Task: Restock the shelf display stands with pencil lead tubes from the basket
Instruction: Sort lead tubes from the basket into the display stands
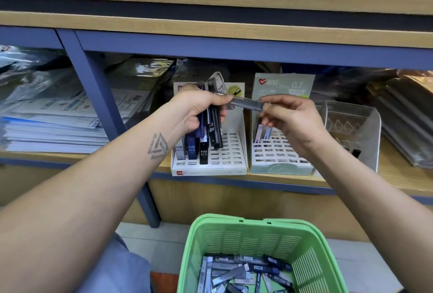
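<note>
Basket (236, 231) below; left hand (199, 110) grips tube bundle (212, 126), right hand (290, 119) pinches clear tube (248, 103).

Both forearms are extended forward; the left hand (199, 110) is curled closed (tattooed wrist), the right hand (290, 119) pinched at its fingertips.

Below the left hand's fingers (199, 110), the white stand (234, 152) has open slots to the right of three upright tubes (191, 149). The shelf board (234, 51) hangs above the fingers.
</note>
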`<state>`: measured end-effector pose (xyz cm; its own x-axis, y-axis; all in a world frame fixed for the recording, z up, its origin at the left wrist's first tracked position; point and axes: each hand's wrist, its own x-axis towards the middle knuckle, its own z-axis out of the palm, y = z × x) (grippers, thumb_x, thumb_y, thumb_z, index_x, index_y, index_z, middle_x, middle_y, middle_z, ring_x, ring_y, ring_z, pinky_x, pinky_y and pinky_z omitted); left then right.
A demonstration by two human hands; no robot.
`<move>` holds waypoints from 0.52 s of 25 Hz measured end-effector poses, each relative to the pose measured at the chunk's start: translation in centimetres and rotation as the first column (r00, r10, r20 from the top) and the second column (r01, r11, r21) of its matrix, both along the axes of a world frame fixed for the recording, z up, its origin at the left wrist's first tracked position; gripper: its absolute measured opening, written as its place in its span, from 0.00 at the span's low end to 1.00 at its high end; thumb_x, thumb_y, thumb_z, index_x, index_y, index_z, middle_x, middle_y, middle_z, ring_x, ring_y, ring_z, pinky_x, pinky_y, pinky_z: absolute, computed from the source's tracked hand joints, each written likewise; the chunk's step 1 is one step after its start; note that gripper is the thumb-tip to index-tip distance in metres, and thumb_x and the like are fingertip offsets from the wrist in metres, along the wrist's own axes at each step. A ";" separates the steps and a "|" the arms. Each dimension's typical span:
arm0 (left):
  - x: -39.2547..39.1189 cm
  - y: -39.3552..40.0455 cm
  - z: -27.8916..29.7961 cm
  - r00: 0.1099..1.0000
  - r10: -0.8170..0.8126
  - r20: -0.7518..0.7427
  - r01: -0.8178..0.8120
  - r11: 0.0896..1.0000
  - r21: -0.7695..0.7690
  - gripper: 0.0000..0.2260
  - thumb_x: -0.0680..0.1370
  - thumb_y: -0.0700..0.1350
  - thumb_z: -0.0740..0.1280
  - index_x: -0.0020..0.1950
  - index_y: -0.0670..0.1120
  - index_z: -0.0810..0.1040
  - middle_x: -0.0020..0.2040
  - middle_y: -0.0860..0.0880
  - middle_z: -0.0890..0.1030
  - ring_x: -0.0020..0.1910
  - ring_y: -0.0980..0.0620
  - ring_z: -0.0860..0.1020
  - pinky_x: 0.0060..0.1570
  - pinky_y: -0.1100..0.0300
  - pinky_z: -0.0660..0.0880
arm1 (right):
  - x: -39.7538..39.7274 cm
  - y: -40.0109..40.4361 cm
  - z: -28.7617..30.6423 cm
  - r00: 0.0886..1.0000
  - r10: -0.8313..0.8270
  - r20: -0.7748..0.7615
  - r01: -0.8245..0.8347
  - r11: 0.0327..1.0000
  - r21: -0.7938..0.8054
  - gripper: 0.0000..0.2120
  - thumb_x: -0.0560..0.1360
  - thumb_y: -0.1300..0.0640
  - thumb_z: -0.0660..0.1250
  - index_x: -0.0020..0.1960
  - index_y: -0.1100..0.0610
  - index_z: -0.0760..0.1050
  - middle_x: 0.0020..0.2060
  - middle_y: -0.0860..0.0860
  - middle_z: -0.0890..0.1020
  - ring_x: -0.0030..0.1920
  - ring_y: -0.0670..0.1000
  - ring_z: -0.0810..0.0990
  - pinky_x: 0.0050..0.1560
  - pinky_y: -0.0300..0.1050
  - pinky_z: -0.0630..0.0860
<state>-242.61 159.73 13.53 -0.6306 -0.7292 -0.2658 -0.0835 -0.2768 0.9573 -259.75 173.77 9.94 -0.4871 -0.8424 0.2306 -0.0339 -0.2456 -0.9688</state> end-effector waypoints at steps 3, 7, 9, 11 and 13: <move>-1.3 1.2 0.2 0.996 -0.081 0.038 0.079 0.996 0.040 0.04 0.76 0.38 0.73 0.46 0.40 0.80 0.33 0.46 0.81 0.30 0.52 0.80 0.33 0.60 0.81 | -2.3 1.1 0.5 0.999 -0.037 -0.004 0.036 0.998 -0.043 0.10 0.76 0.71 0.68 0.53 0.62 0.83 0.35 0.59 0.83 0.32 0.53 0.78 0.36 0.42 0.75; -2.7 2.2 0.4 0.972 -0.196 0.132 0.193 0.981 0.036 0.04 0.73 0.38 0.75 0.44 0.40 0.81 0.33 0.46 0.82 0.30 0.52 0.81 0.32 0.59 0.81 | -5.0 1.8 0.6 0.995 -0.074 0.070 0.078 0.996 -0.053 0.06 0.77 0.68 0.68 0.50 0.62 0.84 0.34 0.57 0.83 0.31 0.49 0.78 0.34 0.37 0.74; -3.2 2.4 0.4 0.948 -0.273 0.164 0.263 0.961 0.081 0.04 0.72 0.37 0.74 0.43 0.40 0.80 0.32 0.47 0.81 0.29 0.53 0.80 0.31 0.60 0.81 | -6.0 1.8 0.1 0.992 -0.056 0.114 0.063 0.997 -0.052 0.05 0.78 0.66 0.68 0.50 0.63 0.83 0.34 0.55 0.83 0.32 0.48 0.78 0.34 0.36 0.74; -3.8 2.8 0.1 0.924 -0.321 0.209 0.301 0.945 0.124 0.05 0.71 0.35 0.73 0.44 0.41 0.79 0.30 0.47 0.79 0.28 0.53 0.79 0.32 0.61 0.81 | -6.6 1.6 -0.7 0.991 -0.053 0.125 0.057 0.998 -0.033 0.05 0.80 0.64 0.67 0.51 0.63 0.82 0.34 0.55 0.82 0.33 0.47 0.77 0.35 0.36 0.74; -4.5 3.1 -0.4 0.913 -0.316 0.257 0.293 0.948 0.123 0.04 0.75 0.33 0.71 0.42 0.40 0.78 0.28 0.47 0.78 0.26 0.53 0.78 0.30 0.62 0.80 | -6.9 1.3 -1.5 0.989 -0.077 0.128 0.078 0.997 -0.003 0.06 0.81 0.62 0.66 0.50 0.63 0.81 0.34 0.54 0.81 0.32 0.47 0.76 0.34 0.36 0.73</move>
